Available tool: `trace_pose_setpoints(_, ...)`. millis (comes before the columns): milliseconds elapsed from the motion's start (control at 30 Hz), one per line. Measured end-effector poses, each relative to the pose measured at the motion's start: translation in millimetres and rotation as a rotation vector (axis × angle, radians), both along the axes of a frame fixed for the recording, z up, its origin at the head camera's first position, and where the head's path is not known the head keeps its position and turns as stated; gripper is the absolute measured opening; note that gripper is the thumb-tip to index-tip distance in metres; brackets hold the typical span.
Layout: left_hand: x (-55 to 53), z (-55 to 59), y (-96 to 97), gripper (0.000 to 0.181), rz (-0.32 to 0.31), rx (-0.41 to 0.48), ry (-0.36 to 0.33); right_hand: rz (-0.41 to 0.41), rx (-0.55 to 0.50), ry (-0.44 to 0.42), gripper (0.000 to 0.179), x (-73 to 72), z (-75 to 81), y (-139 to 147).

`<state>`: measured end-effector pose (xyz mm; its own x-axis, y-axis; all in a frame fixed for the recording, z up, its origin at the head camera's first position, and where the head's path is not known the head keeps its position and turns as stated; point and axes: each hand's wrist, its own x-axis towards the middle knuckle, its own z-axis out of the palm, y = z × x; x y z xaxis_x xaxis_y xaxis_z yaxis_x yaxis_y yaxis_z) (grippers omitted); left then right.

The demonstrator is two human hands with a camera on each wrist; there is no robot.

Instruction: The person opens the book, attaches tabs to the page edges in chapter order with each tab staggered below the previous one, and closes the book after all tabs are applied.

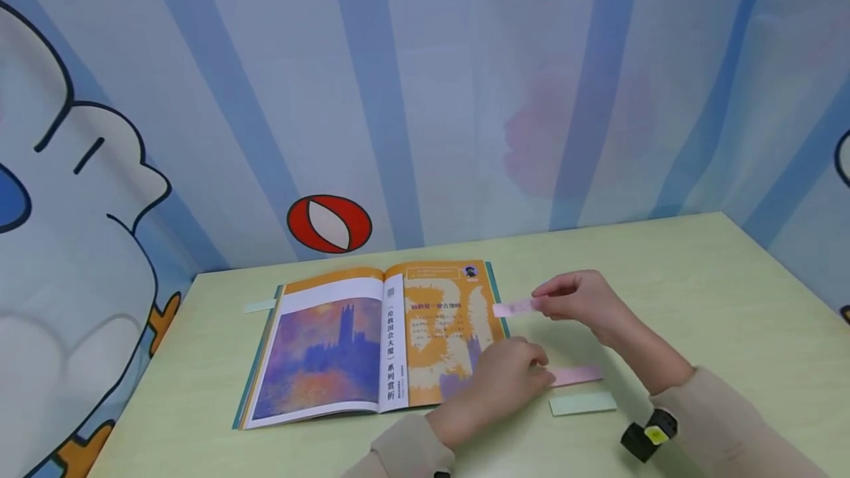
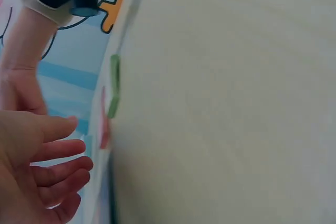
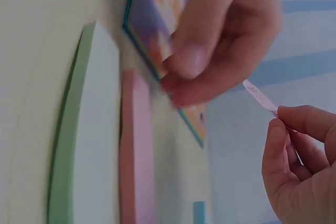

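An open magazine [image 1: 332,360] lies on the table, a painting of a tower on its left page and orange print on its right. Between thumb and forefinger, my right hand [image 1: 587,305] pinches a pink sticky note [image 1: 513,308] with handwriting on it, just off the right page's edge. My left hand [image 1: 501,378], fingers loosely bent, hovers over the lower right corner of the magazine and holds nothing. Beside its fingertips lie a pink sticky note pad [image 3: 139,156] and, nearer me, a green sticky note pad [image 1: 583,403].
A pale green sticky tab [image 1: 259,306] sticks out from the magazine's left edge. A small blue piece [image 3: 199,212] shows at the bottom of the right wrist view. Behind the pale table [image 1: 697,279] hangs a striped cartoon curtain [image 1: 451,131].
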<state>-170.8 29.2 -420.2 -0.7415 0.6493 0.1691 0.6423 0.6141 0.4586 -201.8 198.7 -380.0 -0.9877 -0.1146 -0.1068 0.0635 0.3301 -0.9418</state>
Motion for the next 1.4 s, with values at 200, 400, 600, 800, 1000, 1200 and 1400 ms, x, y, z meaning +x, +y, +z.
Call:
trace_pose_setpoints(200, -11.8, 20.6, -22.1, 0.016, 0.071, -0.066, -0.035, -0.024, -0.038, -0.073, 0.030, -21.2, -12.4, -5.1)
trace_pose_setpoints(400, -26.1, 28.7, -41.4, 0.028, 0.151, -0.296, -0.078, -0.057, -0.062, -0.114, 0.031, -39.0, -23.4, -11.3)
trace_pose_setpoints(600, -33.4, 23.3, -47.9, 0.060, 0.191, -0.417, -0.151, -0.056, -0.089, -0.138, 0.032, -49.3, -31.6, -14.6)
trace_pose_setpoints(800, -37.5, 21.8, -46.6, 0.070, 0.208, -0.455, -0.182, -0.086, -0.122, -0.174, 0.033, -52.6, -34.4, -15.4)
trace_pose_setpoints(1000, -40.7, 21.0, -43.5, 0.070, 0.181, -0.500, -0.152, -0.101, -0.138, -0.206, 0.033, -53.6, -36.9, -15.7)
trace_pose_setpoints(1200, -44.8, 16.9, -38.5, 0.070, 0.166, -0.543, -0.122, -0.118, -0.123, -0.228, 0.032, -53.3, -40.1, -15.4)
trace_pose_setpoints(1400, -47.4, 11.4, -34.6, 0.069, 0.144, -0.591, -0.090, -0.113, -0.106, -0.222, 0.032, -54.9, -43.8, -15.1)
